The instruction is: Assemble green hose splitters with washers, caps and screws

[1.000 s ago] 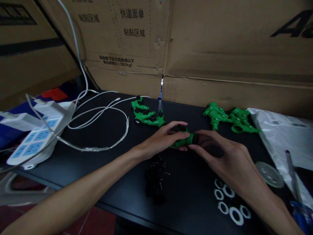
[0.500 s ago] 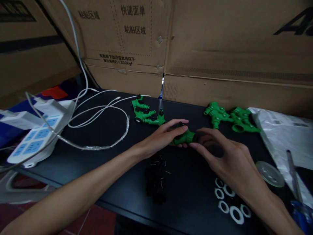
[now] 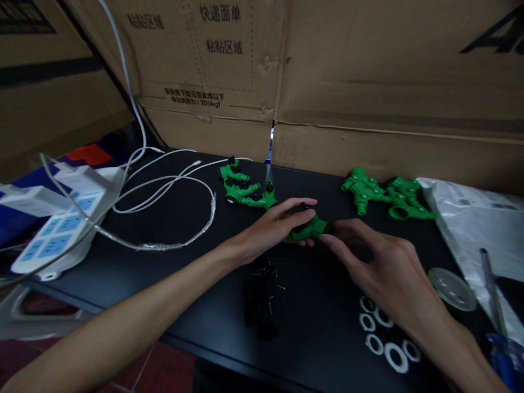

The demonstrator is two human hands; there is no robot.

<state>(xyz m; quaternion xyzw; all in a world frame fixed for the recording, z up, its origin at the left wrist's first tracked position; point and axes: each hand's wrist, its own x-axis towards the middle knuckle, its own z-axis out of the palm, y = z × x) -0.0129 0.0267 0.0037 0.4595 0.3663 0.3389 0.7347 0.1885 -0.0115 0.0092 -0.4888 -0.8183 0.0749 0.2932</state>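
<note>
Our left hand (image 3: 275, 230) is wrapped around a green fitting (image 3: 317, 228), thumb on the near side and fingers curling over and under it, so that's a proper hold. With the right hand (image 3: 380, 259) we've got thumb and fingers pinching the dark end (image 3: 329, 228) on the fitting's right side, though the fingertips behind it are hard to make out. We've got the whole thing roughly mid-table, held over the black tabletop (image 3: 323, 338).

Just nearer to us, below the left wrist, sits a pile of black parts (image 3: 260, 311) with thin shiny pins poking out, too dark to sort one from another. Near right, partly tucked behind our right forearm, are some white rings (image 3: 396, 369), and a clear disc (image 3: 452, 289) lies farther right of that arm.

Past our left hand there's a cluster of green fittings with black bits (image 3: 241, 192), and at far right another bunch of green fittings (image 3: 362, 188) sits next to a silvery-white bag (image 3: 462, 229) with a pen (image 3: 492, 289) on it. Over on the left we've got looped white cables (image 3: 161, 247) and a power strip (image 3: 61, 243). Cardboard (image 3: 347, 71) walls off the far side.
</note>
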